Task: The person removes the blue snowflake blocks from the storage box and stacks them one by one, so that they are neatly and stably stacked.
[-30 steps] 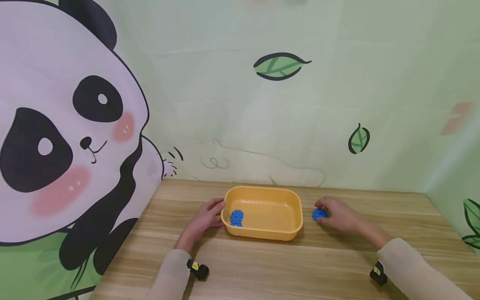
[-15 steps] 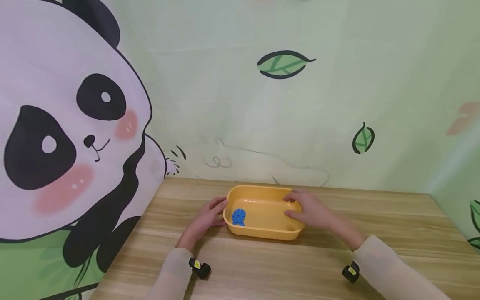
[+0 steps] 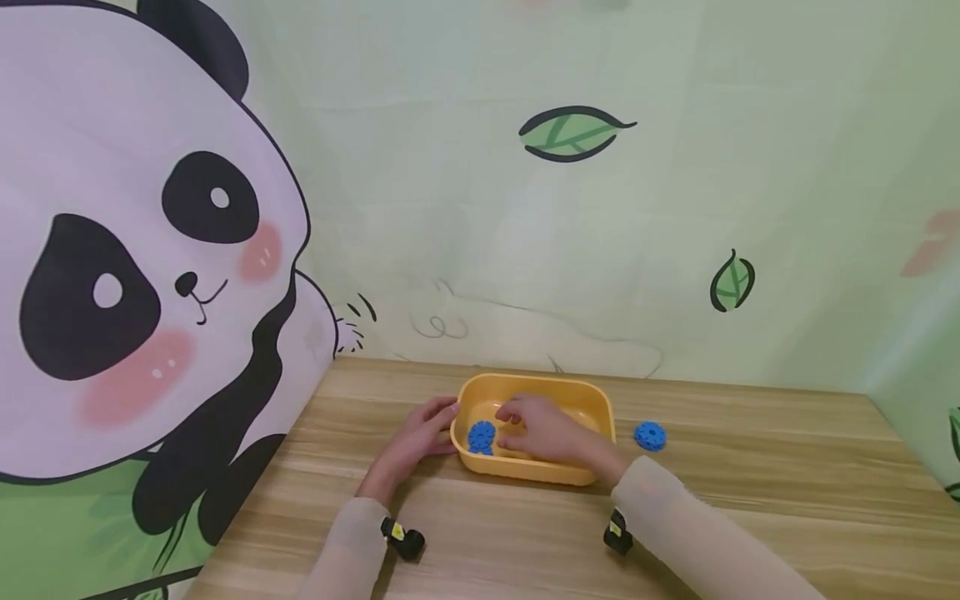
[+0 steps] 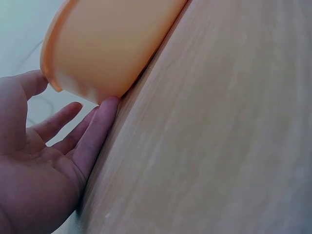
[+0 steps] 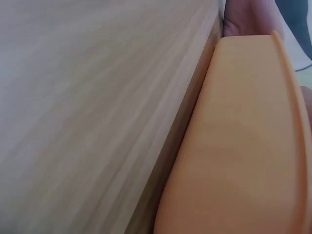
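Blue round pieces (image 3: pixel 481 437) lay inside the yellow tub (image 3: pixel 525 471), at its left end. I had my right hand (image 3: pixel 546 429) in the tub beside them, thumb and fingers apart, holding nothing that I could see, and it hid some of the tub's floor. My left hand (image 3: pixel 418 433) touched the tub's left side, fingers nearly straight. Another blue round thing (image 3: pixel 650 436) sat on the wood table (image 3: pixel 510 533), just right of the tub.

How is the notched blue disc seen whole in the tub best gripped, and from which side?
Probably by opposite edges of its notched rim, from above and the right. The blue disc shows its round face to the head camera, the wall of the tub stands close on its left, and the right hand is on its right, open.
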Demonstrator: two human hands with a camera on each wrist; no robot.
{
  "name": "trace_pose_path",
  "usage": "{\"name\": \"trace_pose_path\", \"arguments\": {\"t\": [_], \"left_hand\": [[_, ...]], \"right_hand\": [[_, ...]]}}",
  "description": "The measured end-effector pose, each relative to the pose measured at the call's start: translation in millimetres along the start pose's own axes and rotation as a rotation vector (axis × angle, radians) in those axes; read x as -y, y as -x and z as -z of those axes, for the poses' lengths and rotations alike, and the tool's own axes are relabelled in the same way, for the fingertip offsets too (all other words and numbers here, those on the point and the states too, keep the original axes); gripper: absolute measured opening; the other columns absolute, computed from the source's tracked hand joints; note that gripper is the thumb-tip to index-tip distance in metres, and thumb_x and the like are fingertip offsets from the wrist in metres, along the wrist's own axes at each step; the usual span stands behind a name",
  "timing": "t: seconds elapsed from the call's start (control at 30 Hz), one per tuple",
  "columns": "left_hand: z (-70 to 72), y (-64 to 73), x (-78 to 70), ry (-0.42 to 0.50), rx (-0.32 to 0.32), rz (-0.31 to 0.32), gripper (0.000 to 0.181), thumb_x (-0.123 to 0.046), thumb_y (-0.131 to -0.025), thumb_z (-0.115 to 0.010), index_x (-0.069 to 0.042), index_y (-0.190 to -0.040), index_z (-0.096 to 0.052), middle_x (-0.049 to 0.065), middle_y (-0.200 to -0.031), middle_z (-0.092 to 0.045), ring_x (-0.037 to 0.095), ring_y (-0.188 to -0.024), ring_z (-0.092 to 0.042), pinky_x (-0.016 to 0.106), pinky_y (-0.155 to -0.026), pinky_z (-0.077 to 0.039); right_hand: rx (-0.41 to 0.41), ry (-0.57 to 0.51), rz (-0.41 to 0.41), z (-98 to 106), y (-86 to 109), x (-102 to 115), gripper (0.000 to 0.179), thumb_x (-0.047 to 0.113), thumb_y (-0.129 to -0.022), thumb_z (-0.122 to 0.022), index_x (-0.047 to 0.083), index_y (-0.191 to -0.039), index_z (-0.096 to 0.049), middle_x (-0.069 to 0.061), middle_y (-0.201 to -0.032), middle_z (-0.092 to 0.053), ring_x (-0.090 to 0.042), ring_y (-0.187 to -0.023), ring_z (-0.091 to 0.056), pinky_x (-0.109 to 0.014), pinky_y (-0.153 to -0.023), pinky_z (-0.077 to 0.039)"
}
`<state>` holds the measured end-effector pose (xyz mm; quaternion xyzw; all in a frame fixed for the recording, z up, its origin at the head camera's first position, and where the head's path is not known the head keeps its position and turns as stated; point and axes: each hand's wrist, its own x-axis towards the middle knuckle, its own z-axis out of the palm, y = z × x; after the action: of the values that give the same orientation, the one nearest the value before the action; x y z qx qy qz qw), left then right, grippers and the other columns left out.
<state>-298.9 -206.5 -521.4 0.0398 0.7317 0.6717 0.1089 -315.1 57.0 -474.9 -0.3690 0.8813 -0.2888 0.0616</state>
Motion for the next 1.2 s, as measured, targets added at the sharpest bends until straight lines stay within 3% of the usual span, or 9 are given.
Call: {"name": "trace_pose_path", "arguments": {"t": [0.37, 0.6, 0.83, 1.2], "left_hand": [[0.6, 0.8, -0.8, 0.013, 0.000, 0.009, 0.060, -0.043, -0.108, -0.060, -0.004, -0.152, -0.051, 0.023, -0.153, -0.051, 0.038, -0.133, -0.059, 0.043, -0.092, -0.063], [1.3, 1.4, -0.4, 0.015, -0.006, 0.019, 0.056, -0.040, -0.110, -0.059, -0.004, -0.152, -0.051, 0.022, -0.152, -0.052, 0.036, -0.129, -0.061, 0.042, -0.091, -0.063], [-0.5, -0.9, 0.2, 0.018, 0.006, 0.007, 0.060, -0.042, -0.109, -0.060, -0.003, -0.153, -0.050, 0.023, -0.153, -0.051, 0.037, -0.132, -0.060, 0.043, -0.092, -0.063], [-1.4, -1.3, 0.2, 0.021, 0.008, 0.008, 0.056, -0.038, -0.111, -0.057, -0.001, -0.152, -0.050, 0.025, -0.152, -0.051, 0.039, -0.133, -0.059, 0.043, -0.092, -0.063]], "right_hand": [[0.002, 0.105, 0.009, -21.4, -34.0, 1.5, 0.040, 0.026, -0.094, -0.082, -0.004, -0.119, -0.074, -0.008, -0.102, -0.068, -0.021, -0.093, -0.057, -0.040, -0.090, -0.054], [-0.003, 0.161, 0.035, -27.2, -33.9, 0.6, 0.041, 0.035, -0.092, -0.084, 0.002, -0.116, -0.077, -0.005, -0.104, -0.062, -0.021, -0.095, -0.054, -0.038, -0.088, -0.050], [-0.021, 0.196, 0.036, -28.2, -33.3, -4.4, 0.035, 0.031, -0.091, -0.085, 0.005, -0.112, -0.077, -0.004, -0.100, -0.057, -0.021, -0.094, -0.052, -0.037, -0.086, -0.049], [-0.027, 0.166, 0.024, -27.7, -33.2, -4.1, 0.032, 0.026, -0.090, -0.084, 0.004, -0.111, -0.073, -0.002, -0.098, -0.058, -0.020, -0.093, -0.053, -0.037, -0.088, -0.051]]}}
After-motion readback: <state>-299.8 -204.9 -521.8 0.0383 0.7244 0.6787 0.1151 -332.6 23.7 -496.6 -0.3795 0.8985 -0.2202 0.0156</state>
